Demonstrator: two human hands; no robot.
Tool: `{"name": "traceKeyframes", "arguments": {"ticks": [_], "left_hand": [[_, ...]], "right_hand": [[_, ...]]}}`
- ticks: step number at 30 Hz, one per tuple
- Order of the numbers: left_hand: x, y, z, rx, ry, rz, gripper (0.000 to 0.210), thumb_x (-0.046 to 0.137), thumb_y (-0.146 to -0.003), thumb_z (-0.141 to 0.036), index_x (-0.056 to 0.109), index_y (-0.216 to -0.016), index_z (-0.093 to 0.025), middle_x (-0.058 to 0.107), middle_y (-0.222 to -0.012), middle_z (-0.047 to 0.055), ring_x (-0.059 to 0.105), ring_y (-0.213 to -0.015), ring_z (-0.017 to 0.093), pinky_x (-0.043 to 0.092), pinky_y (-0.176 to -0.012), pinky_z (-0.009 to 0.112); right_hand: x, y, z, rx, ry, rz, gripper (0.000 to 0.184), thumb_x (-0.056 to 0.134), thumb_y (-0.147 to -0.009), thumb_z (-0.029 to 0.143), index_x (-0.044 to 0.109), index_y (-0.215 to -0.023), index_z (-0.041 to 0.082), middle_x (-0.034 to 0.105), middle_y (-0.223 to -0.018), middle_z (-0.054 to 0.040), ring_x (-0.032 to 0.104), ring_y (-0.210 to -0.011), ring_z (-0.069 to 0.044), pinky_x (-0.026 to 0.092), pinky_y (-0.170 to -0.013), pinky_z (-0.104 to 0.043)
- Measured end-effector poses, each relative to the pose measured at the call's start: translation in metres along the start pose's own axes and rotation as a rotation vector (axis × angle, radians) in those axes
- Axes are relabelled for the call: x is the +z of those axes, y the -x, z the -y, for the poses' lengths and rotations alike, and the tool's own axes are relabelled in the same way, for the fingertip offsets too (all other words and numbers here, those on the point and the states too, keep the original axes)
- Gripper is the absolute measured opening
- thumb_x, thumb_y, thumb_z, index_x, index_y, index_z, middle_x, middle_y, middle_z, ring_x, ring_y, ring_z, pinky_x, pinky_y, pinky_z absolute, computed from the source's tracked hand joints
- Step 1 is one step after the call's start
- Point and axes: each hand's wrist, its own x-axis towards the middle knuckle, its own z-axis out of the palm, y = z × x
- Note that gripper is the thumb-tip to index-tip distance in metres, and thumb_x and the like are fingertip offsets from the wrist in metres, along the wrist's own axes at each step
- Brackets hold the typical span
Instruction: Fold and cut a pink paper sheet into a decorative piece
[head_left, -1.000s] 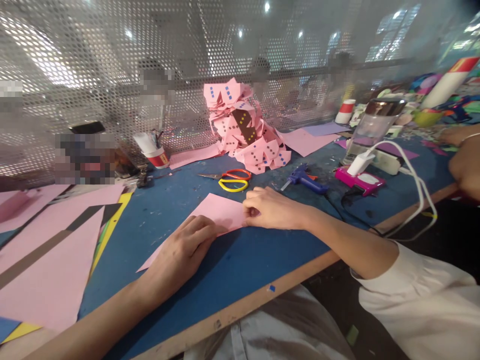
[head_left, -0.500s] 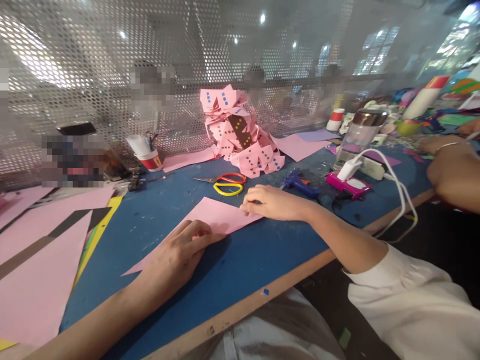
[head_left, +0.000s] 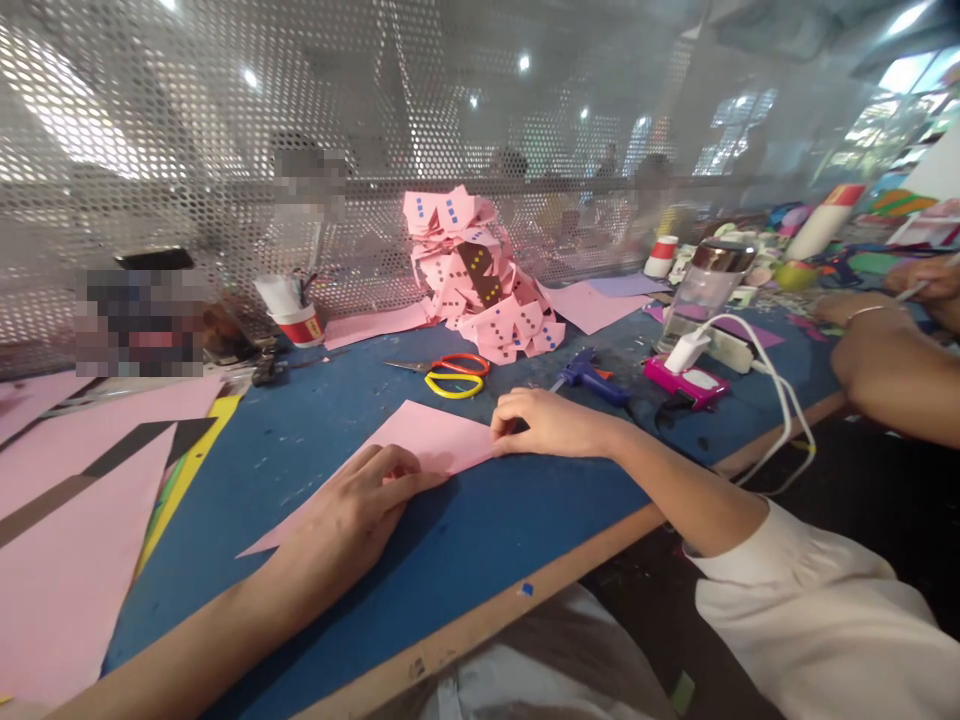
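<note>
A pink paper triangle (head_left: 431, 436), apparently folded, lies on the blue tabletop in front of me. My left hand (head_left: 367, 495) presses it down from the near left, fingers bent and thumb along its near edge. At the right tip, my right hand (head_left: 544, 422) pinches the corner between thumb and fingers. Just beyond the paper rest scissors (head_left: 456, 380) with red and yellow handles. A blue glue gun (head_left: 592, 376) lies close behind my right hand. Further back stands a pink paper construction (head_left: 480, 280) covered with small blue, dark and yellow squares.
Large pink sheets (head_left: 90, 560) overlap at the left. A paper cup (head_left: 296, 312) with tools stands by the perforated screen (head_left: 360, 120). On the right are a pink power adapter (head_left: 686, 380) with a white cable, a clear bottle (head_left: 709, 285) and another person's arm (head_left: 892, 350).
My right hand has shifted slightly along the paper to its right tip, and its fingers are drawn together there. The left hand stays on the paper. The camera view has turned slightly.
</note>
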Motion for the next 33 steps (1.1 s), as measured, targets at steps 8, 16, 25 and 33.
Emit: {"name": "traceKeyframes", "arguments": {"ticks": [8,16,25,33], "left_hand": [[0.001,0.0,-0.003,-0.042,0.02,-0.018,0.039,0.041,-0.103,-0.02,0.069,-0.125,-0.034,0.063,-0.108,0.005,0.062,-0.094,0.017,0.053,-0.083,0.029],[0.002,0.001,-0.001,-0.036,0.022,-0.015,0.039,0.041,-0.103,-0.018,0.068,-0.126,-0.035,0.063,-0.109,0.005,0.061,-0.096,0.017,0.051,-0.084,0.029],[0.002,0.001,-0.001,-0.041,0.02,-0.001,0.041,0.039,-0.103,-0.017,0.067,-0.128,-0.035,0.061,-0.109,0.005,0.06,-0.098,0.018,0.05,-0.087,0.03],[0.002,0.002,0.004,-0.008,0.021,0.017,0.04,0.04,-0.104,-0.017,0.064,-0.131,-0.035,0.06,-0.11,0.004,0.059,-0.099,0.017,0.05,-0.087,0.028]], "right_hand": [[0.001,0.001,0.001,0.005,0.064,0.009,0.018,0.072,-0.09,0.035,0.07,-0.081,0.019,0.069,-0.087,-0.0022,0.054,-0.089,-0.018,0.038,-0.081,-0.03],[0.0,0.002,-0.002,0.013,0.048,0.029,0.019,0.071,-0.091,0.037,0.072,-0.083,0.02,0.069,-0.089,-0.0025,0.054,-0.092,-0.019,0.038,-0.082,-0.03],[-0.012,0.008,0.002,0.0,-0.016,0.01,0.025,0.072,-0.088,0.046,0.071,-0.085,0.021,0.069,-0.093,-0.0022,0.056,-0.096,-0.019,0.04,-0.084,-0.03],[-0.007,0.005,-0.001,0.037,0.016,0.059,0.015,0.074,-0.087,0.033,0.071,-0.082,0.02,0.071,-0.087,-0.0017,0.056,-0.089,-0.018,0.039,-0.079,-0.029]]}}
